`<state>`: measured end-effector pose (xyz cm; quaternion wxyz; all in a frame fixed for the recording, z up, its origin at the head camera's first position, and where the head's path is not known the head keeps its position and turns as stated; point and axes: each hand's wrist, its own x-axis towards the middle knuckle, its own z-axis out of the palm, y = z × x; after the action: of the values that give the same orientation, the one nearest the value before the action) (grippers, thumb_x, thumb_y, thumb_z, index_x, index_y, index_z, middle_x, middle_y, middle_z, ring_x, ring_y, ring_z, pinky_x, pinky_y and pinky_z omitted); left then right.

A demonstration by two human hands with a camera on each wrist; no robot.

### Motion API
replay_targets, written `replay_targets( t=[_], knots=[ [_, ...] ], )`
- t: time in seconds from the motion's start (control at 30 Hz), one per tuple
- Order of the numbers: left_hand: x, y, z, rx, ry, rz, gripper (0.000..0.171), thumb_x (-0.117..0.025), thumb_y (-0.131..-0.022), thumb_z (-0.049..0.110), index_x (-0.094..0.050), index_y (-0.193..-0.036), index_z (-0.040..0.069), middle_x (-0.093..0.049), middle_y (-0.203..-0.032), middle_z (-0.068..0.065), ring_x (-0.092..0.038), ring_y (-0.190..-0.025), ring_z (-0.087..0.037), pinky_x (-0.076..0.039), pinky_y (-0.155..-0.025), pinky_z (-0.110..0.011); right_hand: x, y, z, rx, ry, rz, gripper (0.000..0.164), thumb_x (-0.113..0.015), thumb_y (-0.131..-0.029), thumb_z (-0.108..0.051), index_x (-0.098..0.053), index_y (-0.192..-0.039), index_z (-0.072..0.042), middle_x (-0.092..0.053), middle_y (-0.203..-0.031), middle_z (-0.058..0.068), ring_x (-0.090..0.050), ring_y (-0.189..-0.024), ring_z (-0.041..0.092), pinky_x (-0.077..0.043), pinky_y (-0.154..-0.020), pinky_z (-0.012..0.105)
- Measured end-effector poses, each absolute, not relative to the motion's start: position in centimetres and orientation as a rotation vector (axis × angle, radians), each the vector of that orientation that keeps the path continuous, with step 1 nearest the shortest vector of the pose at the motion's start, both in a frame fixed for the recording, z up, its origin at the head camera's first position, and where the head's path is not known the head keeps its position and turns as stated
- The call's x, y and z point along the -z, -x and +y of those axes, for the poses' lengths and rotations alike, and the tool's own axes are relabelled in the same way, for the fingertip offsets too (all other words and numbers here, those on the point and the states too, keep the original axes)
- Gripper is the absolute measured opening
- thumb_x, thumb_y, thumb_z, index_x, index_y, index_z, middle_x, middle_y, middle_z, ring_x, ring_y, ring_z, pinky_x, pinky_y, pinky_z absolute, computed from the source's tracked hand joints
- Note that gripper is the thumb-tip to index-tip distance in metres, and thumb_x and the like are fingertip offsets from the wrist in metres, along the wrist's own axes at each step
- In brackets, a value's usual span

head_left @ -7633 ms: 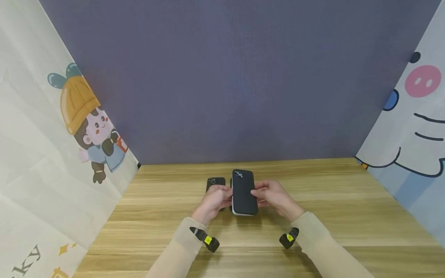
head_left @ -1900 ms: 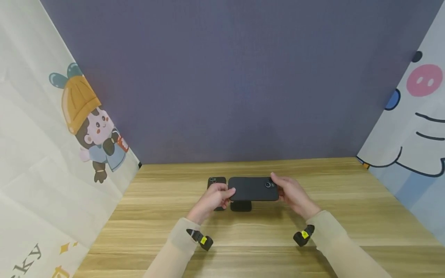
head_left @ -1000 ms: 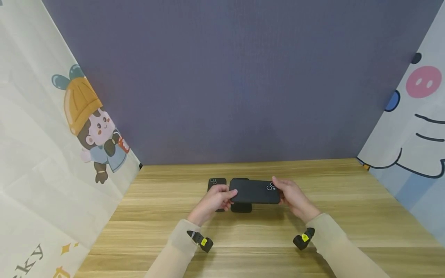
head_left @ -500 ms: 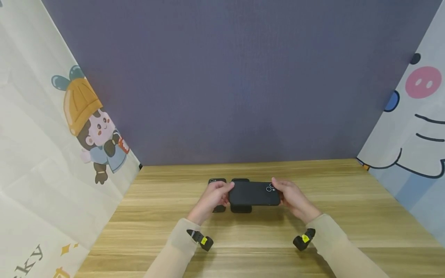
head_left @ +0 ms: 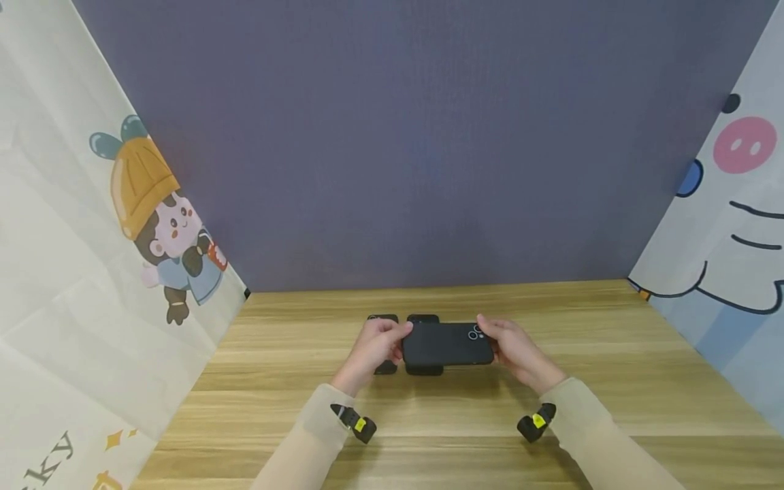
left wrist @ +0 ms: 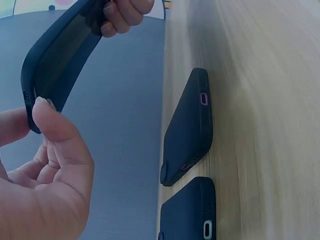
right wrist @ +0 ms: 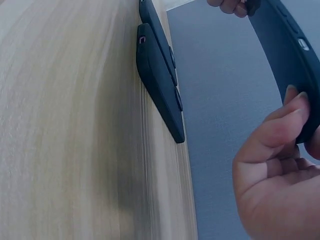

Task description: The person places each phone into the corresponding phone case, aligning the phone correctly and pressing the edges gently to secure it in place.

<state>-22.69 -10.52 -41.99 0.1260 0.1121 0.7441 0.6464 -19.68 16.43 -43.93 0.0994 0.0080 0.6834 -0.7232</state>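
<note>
Between my two hands a phone in a black case [head_left: 444, 344] is held sideways, its back facing up and its ringed camera lenses at the right end. My left hand [head_left: 372, 348] pinches the left end, thumb at the upper corner. The right hand [head_left: 517, 348] grips the camera end with the thumb on top. In the left wrist view the dark screen side of the held phone [left wrist: 62, 55] shows. Partly behind it, a second black-cased phone [head_left: 425, 370] lies on the table. A third black-cased phone [head_left: 386, 368] lies to its left, partly covered by my left hand.
The wood-grain table [head_left: 392, 435] ends at a grey-purple panel [head_left: 422, 150]. White sheets with cartoon prints stand at the left [head_left: 61, 272] and right [head_left: 747, 238]. Each wrist bears a black strap with a small camera.
Earlier the held phone stood lengthwise with a pale rim showing; it has since turned sideways and the rim is covered. In the last second it sank slightly and the left thumb shifted to the upper corner.
</note>
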Motion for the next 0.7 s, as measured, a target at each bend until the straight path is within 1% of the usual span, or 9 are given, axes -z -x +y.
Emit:
replay_targets(
  t=[0.1,0.23,0.43,0.53,0.7],
  knots=[
    [41.93,22.63,-10.48,-1.921,-0.303,2.125,0.028,-0.064,-0.091,0.025,-0.061,-0.075,0.002,-0.052,-0.058,-0.003,-0.050,-0.048,-0.014,-0.046,-0.045,-0.025,43.82,19.65,16.41,2.135,-0.005,2.016,0.037,-0.048,-0.099,-0.041,-0.059,-0.085,-0.009,-0.055,-0.066,-0.004,-0.047,-0.054,0.009,-0.040,-0.052,0.024],
    [41.97,22.60,-10.60,-1.932,-0.288,2.054,0.027,-0.065,-0.090,0.025,-0.061,-0.076,0.003,-0.052,-0.058,-0.002,-0.049,-0.048,-0.013,-0.045,-0.046,-0.024,43.72,19.59,16.51,2.120,0.024,2.013,0.039,-0.048,-0.098,-0.043,-0.060,-0.086,-0.008,-0.055,-0.065,-0.004,-0.047,-0.054,0.010,-0.040,-0.053,0.025],
    [42.26,22.75,-10.93,-1.882,-0.325,1.900,0.021,-0.062,-0.090,0.024,-0.062,-0.085,0.003,-0.051,-0.060,-0.002,-0.047,-0.050,-0.013,-0.043,-0.048,-0.023,43.59,19.45,16.60,2.105,0.052,1.998,0.045,-0.049,-0.097,-0.044,-0.061,-0.100,-0.001,-0.061,-0.071,-0.003,-0.054,-0.057,0.009,-0.044,-0.054,0.025],
    [42.17,22.73,-10.94,-1.867,-0.352,1.875,0.026,-0.063,-0.090,0.029,-0.062,-0.086,0.003,-0.052,-0.061,-0.001,-0.047,-0.050,-0.012,-0.042,-0.048,-0.024,43.55,19.40,16.51,2.117,0.060,1.980,0.045,-0.050,-0.097,-0.044,-0.062,-0.102,0.000,-0.064,-0.075,-0.002,-0.059,-0.061,0.010,-0.048,-0.057,0.026],
    [42.05,22.61,-10.96,-1.799,-0.381,1.868,0.036,-0.066,-0.087,0.040,-0.065,-0.087,0.004,-0.054,-0.058,0.001,-0.045,-0.047,-0.010,-0.041,-0.047,-0.023,43.58,19.44,16.21,2.135,0.057,1.952,0.042,-0.052,-0.096,-0.043,-0.063,-0.099,-0.003,-0.066,-0.076,-0.001,-0.063,-0.063,0.011,-0.051,-0.060,0.026]
  ],
)
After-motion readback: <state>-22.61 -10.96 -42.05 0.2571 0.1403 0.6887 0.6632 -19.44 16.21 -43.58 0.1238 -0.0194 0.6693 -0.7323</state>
